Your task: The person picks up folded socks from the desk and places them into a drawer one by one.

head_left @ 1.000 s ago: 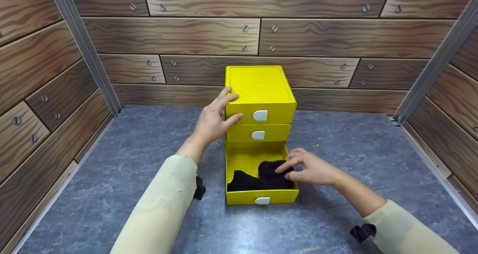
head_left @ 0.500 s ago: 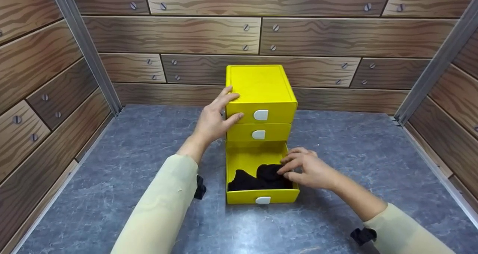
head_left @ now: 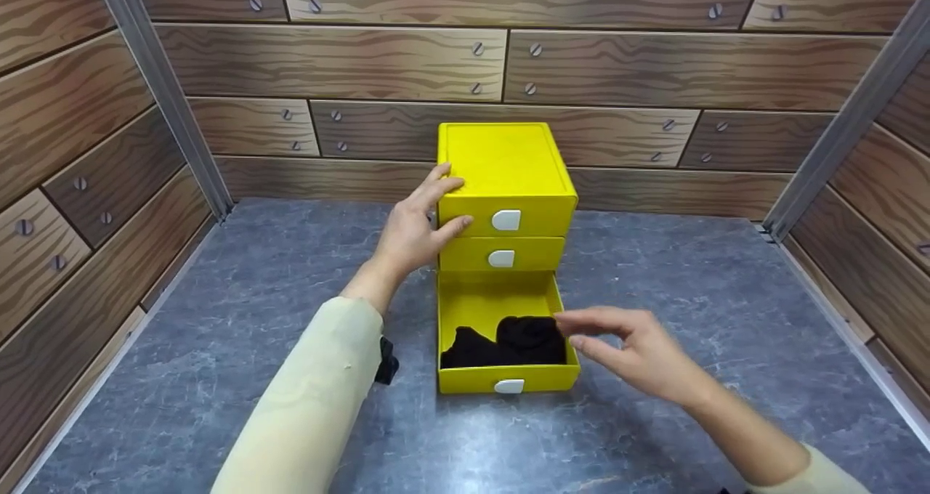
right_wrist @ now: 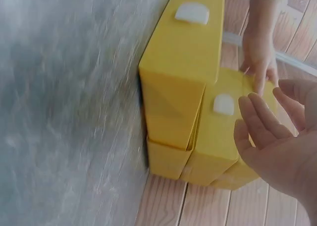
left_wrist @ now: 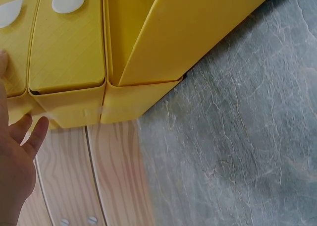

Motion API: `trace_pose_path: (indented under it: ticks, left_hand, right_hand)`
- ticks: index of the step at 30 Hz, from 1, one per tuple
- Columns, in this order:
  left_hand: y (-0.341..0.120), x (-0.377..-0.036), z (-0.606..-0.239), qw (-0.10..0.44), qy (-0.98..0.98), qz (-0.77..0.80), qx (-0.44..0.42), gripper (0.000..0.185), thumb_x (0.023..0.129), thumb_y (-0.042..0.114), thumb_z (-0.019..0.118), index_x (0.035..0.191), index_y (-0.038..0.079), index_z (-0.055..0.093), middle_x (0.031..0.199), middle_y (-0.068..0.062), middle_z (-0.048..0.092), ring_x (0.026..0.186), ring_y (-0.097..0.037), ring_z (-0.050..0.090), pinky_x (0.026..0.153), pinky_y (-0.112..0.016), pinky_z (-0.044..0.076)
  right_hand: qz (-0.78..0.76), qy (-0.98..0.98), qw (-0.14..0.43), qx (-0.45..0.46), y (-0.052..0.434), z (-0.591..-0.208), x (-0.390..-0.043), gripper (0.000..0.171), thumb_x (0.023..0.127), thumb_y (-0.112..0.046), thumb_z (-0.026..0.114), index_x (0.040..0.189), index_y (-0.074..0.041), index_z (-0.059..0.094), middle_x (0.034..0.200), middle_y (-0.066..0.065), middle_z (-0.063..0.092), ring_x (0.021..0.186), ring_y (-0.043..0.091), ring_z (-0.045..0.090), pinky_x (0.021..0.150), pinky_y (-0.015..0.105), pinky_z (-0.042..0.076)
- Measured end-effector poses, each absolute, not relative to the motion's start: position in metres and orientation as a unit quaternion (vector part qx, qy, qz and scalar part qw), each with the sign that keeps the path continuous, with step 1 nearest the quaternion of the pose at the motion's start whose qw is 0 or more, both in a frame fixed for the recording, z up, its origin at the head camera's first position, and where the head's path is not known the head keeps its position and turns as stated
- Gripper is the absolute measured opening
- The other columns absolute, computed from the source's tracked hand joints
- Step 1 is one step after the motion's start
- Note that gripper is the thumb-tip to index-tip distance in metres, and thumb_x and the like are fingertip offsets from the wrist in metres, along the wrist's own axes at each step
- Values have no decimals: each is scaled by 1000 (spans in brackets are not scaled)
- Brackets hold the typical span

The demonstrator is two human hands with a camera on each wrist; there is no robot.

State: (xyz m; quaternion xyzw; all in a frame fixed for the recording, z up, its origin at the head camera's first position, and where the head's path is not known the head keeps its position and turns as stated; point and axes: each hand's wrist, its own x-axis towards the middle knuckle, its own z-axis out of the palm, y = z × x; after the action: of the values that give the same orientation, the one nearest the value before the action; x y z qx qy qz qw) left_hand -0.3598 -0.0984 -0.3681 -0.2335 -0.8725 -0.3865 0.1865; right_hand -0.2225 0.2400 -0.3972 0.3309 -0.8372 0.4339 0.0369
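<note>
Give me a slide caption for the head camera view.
Left hand steadies a yellow three-drawer box; right hand hovers beside black cloth.

left hand | fingers apparently touching yellow drawer unit

Grey marbled tabletop bearing a yellow three-drawer chest, its bottom drawer pulled out.

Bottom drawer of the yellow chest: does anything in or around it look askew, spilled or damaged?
Nothing stands out. The bottom drawer is pulled out straight, and the black cloth lies bunched inside it, nothing hanging over the rim. The two upper drawers sit flush. The left hand rests on the yellow chest; the right hand hovers open beside the drawer.
</note>
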Motion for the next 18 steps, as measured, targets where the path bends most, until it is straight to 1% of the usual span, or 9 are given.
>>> trace_pose_path:
  ticks: [4,7,10,14,18]
  left_hand:
    - [-98,-360,-368,182,-873,-389,-232,58,101,37,75,154,23,57,173,9,31,151,-21,44,120,-41,40]
    - [-98,-360,-368,179,-874,-389,-231,58,101,38,75,154,23,56,173,9,30,151,-21,44,120,-41,40]
    - [-98,-359,-367,179,-874,-389,-229,59,101,38,75,155,24,56,172,10,31,150,-21,45,119,-41,41]
    - [-98,-359,-367,179,-875,-388,-229,58,101,38,75,155,24,56,172,10,31,150,-21,45,120,-41,40]
    - [-98,-359,-366,180,-874,-389,-230,57,101,38,75,154,23,57,172,9,32,150,-22,46,120,-42,40]
  right_hand:
    - [474,-805,13,356,233,-404,-208,30,102,-6,70,132,-5,74,119,8,78,105,23,75,90,33,61]
    - [491,-790,-25,365,228,-412,-200,31,102,-6,70,133,-3,73,119,12,77,105,25,76,88,34,62]
    - [495,-782,-69,372,224,-422,-196,33,103,-8,70,134,1,71,119,17,76,106,25,75,89,34,61]
    - [489,-782,-121,368,221,-433,-195,35,105,-12,69,137,0,69,123,19,75,109,27,75,91,31,60]
    - [490,-781,-149,358,218,-441,-196,38,105,-15,69,141,-1,68,126,19,74,112,33,73,93,29,59]
